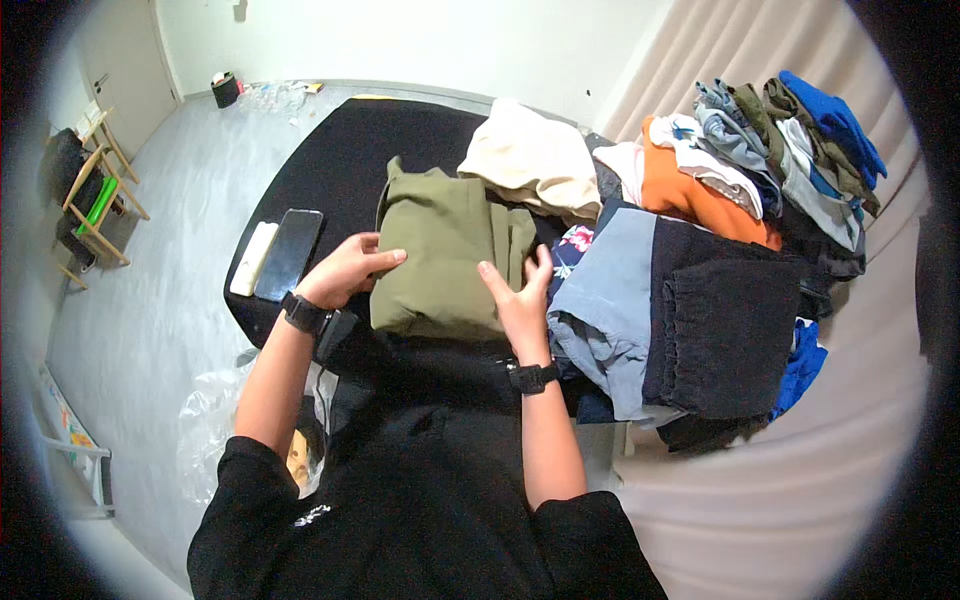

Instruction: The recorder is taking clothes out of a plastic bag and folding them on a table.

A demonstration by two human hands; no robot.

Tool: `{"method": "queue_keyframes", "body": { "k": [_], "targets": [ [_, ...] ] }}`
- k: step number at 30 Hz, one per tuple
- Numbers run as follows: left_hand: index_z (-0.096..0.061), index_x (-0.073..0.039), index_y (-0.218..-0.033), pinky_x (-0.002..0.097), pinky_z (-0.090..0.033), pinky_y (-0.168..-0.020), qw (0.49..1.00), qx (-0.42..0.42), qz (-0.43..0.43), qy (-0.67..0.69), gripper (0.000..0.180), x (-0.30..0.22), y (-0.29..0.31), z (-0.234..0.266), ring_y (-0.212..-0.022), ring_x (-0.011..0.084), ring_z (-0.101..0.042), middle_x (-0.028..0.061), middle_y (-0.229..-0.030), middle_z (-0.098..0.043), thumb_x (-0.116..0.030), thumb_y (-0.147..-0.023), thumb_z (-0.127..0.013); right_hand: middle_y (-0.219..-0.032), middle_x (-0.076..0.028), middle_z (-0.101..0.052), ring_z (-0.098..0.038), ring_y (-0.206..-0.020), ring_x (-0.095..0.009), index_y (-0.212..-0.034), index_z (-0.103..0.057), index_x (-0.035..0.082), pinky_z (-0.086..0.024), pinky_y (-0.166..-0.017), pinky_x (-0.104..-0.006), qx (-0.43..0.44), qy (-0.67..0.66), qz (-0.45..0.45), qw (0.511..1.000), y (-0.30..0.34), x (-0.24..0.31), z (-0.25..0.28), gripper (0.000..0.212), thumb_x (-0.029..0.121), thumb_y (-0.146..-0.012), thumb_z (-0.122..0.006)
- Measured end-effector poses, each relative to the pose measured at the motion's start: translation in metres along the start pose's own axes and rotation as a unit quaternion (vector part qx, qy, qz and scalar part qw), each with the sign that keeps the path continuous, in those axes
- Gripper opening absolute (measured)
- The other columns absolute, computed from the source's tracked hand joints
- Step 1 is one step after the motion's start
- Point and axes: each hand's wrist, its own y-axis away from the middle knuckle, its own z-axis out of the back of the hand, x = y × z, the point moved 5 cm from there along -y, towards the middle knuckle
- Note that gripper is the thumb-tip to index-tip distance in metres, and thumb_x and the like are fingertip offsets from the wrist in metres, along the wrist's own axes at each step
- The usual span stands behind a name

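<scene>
Person in black top stands at a black table [330,160], both hands on a folded olive-green garment [440,255] lying near the front edge, approx. centre of the table. Left hand [345,270] rests at the garment's left edge, fingers curled lightly over the fold, thumb on top; not clenched. Right hand [520,300] lies flat and open on the garment's right side, fingers spread, pressing on the cloth. Dark watch or band on each wrist.

Just left of the left hand: a black phone [290,253], face up, w/ a pale slim rectangular object [252,258] touching its far side. Behind the olive garment, a cream folded garment [530,160]. Right of the right hand, close by, a grey-blue garment [605,290] w/ a dark folded piece [720,335] on top; a floral-print item [575,245] peeks out between them and the olive one. Farther right, an orange garment [700,200] and a mixed heap of clothes [790,150], blue, grey, olive. Beige curtain [720,50] behind the heap. Far left on the grey floor, a wooden chair [95,200] w/ dark fabric and sth green on it.
</scene>
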Motion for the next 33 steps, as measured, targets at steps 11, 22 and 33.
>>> {"method": "queue_keyframes", "body": {
  "k": [11, 22, 33],
  "targets": [
    [-0.015, -0.008, -0.143, 0.0315, -0.034, -0.102, 0.99, 0.055, -0.107, 0.072, 0.076, -0.04, 0.049, -0.04, -0.122, 0.0181, -0.04, 0.0092, -0.135, -0.04, -0.007, -0.083, -0.062, -0.116, -0.012, -0.053, -0.053, -0.105, -0.019, -0.125, -0.038, -0.003, -0.041, -0.091, -0.0313, 0.11, -0.169, 0.019, 0.979, 0.025, 0.063, 0.007, 0.058, 0.002, -0.075, -0.067],
    [-0.014, -0.009, -0.14, 0.0376, -0.05, -0.084, 0.961, -0.104, -0.25, -0.056, 0.079, -0.164, -0.116, -0.06, -0.112, 0.0292, -0.048, 0.0207, -0.129, -0.04, -0.013, -0.08, -0.066, -0.127, -0.03, -0.042, -0.046, -0.114, -0.042, -0.135, -0.023, -0.005, -0.039, -0.096, -0.0462, -0.132, 0.277, 0.124, 0.944, -0.119, 0.159, 0.062, 0.066, 0.01, -0.08, -0.056],
    [-0.039, -0.007, -0.135, 0.0309, -0.043, -0.095, 0.888, -0.075, -0.314, -0.326, 0.064, -0.052, -0.174, -0.052, -0.118, 0.0209, -0.046, 0.0159, -0.128, -0.047, -0.005, -0.076, -0.065, -0.101, -0.016, -0.062, -0.06, -0.092, -0.034, -0.11, -0.057, 0.007, -0.048, -0.08, -0.0423, 0.121, 0.263, 0.122, 0.949, -0.018, 0.068, -0.008, 0.033, 0.024, -0.082, -0.057]
  ]
}}
